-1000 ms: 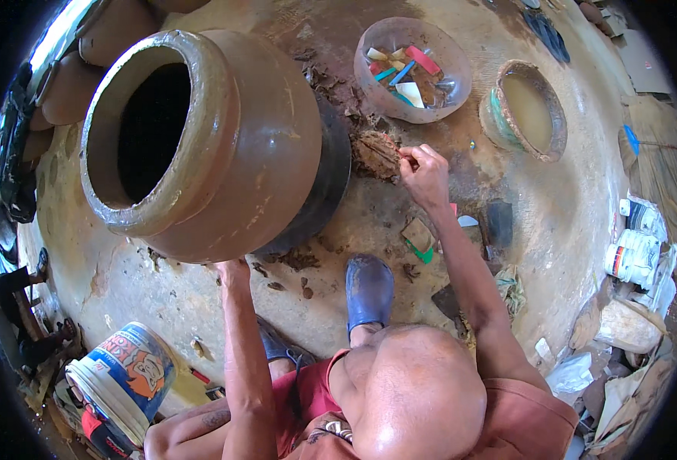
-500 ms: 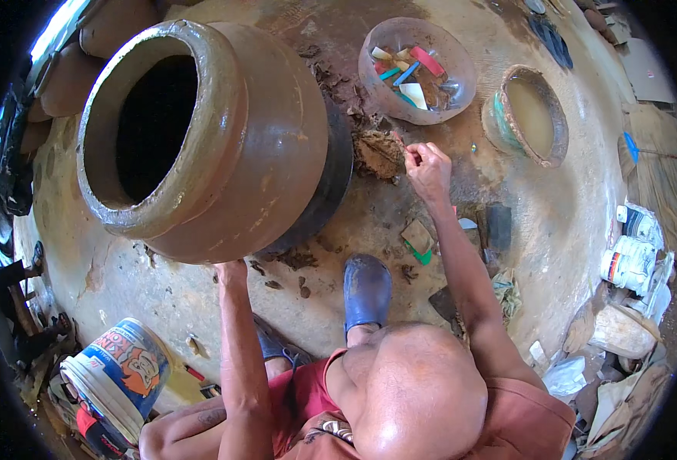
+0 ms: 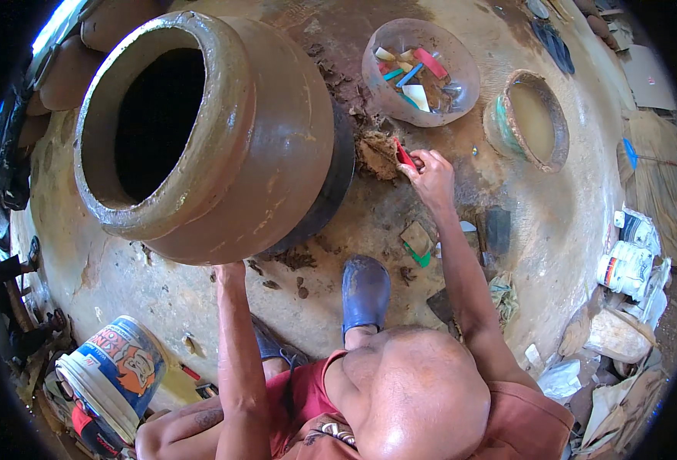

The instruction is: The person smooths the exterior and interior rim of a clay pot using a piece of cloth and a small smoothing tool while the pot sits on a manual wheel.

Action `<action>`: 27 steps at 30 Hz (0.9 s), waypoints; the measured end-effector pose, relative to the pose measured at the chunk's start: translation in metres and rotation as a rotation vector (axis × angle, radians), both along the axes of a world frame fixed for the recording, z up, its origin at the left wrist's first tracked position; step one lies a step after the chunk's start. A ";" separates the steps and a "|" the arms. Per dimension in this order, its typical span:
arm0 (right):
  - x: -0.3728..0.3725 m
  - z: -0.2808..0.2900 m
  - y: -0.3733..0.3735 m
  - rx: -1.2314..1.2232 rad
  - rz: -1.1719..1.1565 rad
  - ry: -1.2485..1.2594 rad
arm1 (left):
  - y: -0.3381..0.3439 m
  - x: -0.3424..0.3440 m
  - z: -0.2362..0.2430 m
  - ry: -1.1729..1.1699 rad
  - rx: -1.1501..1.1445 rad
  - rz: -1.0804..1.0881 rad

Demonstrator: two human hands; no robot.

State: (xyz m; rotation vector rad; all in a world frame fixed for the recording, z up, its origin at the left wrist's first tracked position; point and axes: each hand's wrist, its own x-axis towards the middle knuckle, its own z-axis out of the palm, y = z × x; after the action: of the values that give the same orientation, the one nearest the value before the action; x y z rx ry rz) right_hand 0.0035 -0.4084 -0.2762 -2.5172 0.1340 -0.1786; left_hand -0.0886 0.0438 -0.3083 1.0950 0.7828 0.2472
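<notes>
A large wet brown clay pot with a thick rim and dark hollow stands at the left on a black round base. My left hand reaches beneath the pot's near side, its fingers hidden behind the wall. To the right of the pot, my right hand pinches a small flat red scraper. The scraper's edge meets a lump of brown clay on the floor. Just beyond that hand sits a translucent bowl with several colored scraper pieces in it.
A tub of cloudy water stands at the right. Flat tool pieces and a dark block lie near my right forearm. A blue and white paint bucket leans at the lower left. Another person's feet show at the left edge.
The red scraper in my right hand has turned and shows more fully against the clay lump. My left arm stays in place under the pot.
</notes>
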 end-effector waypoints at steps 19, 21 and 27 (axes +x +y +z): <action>-0.002 0.030 0.006 -0.219 0.120 -0.203 | 0.009 -0.012 -0.056 0.029 -0.070 -0.025; 0.005 0.048 0.016 -0.226 0.125 -0.329 | 0.023 -0.015 -0.058 0.048 -0.089 -0.007; 0.012 0.069 0.038 -0.155 0.058 -0.563 | 0.038 -0.013 -0.069 0.037 0.064 -0.059</action>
State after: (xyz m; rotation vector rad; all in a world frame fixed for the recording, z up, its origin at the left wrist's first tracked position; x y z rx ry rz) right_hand 0.0160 -0.3701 -0.2070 -2.5125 -0.1868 -0.8873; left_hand -0.1019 0.0813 -0.3775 1.1845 0.7792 0.2040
